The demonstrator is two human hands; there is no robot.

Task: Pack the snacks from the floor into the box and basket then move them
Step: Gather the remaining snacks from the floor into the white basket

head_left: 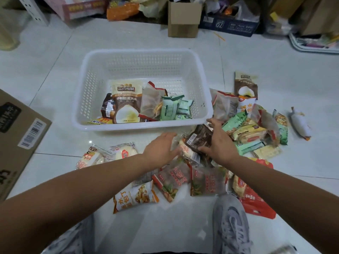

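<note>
Gripping a dark brown foil packet [199,137], right hand [221,143] hovered by the white plastic basket [139,126]; left hand [161,147] was spread open.

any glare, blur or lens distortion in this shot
head view: wide-angle distortion bows the rim of the white basket and stretches the forearms; small glare spot on the tile floor; left hand slightly smeared; right hand gripping the dark packet looks crisper; light soft, shadows faint

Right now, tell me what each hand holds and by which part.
The right hand grips the dark brown packet by its right edge, between thumb and fingers. The left hand is open beside it and holds nothing.
</note>
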